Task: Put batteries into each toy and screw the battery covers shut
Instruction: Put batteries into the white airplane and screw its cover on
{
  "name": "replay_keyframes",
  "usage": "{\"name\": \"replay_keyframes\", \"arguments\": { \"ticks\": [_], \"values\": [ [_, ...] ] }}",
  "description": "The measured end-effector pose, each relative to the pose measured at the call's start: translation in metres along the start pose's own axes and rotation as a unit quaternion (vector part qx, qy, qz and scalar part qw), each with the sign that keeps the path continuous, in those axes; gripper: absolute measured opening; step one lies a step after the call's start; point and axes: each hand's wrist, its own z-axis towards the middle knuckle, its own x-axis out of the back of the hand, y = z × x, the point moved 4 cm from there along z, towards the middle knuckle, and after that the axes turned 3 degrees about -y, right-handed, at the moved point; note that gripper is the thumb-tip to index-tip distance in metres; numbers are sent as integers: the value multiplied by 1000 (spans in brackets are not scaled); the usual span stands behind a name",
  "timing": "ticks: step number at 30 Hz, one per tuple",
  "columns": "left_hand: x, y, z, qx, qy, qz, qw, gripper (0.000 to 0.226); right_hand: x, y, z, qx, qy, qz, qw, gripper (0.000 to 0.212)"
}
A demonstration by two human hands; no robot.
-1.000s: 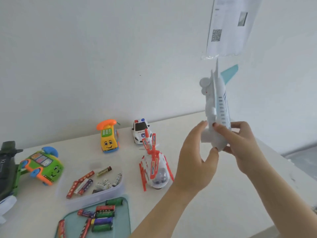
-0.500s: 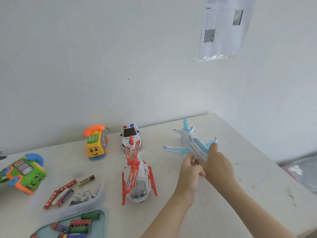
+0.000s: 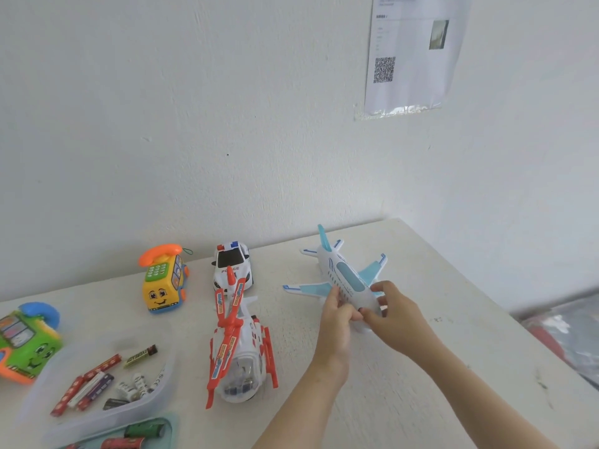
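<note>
POLICE on car point(image 3: 231, 261), EVEREADY on batt. point(image 3: 141, 355), QR on sheet point(image 3: 413, 64)

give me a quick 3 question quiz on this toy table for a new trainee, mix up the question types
1. True or false: the police car lies on its roof.
2. What colour are the rotor blades of the helicopter?
3. The left hand and right hand both hold: A) police car B) helicopter C) plane.
Key: 1 false, it stands on its wheels; 2 orange-red; 3 C.
</note>
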Motion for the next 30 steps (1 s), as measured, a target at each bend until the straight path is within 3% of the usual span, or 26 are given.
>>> {"name": "replay_keyframes", "arguments": {
  "ticks": [10,15,26,30],
  "values": [
    [9,8,39,18,137,-75,988,26,-17,-18,36,34,33,7,999,45],
    [11,12,50,24,140,-78,987,38,-23,-22,52,40,57,-19,997,44],
    [14,19,68,38,119,-85,988,45,-24,-26,72,35,43,-13,998,47],
    [14,21,70,36,116,-89,989,44,-24,-28,74,35,42,-27,998,39]
  ]
}}
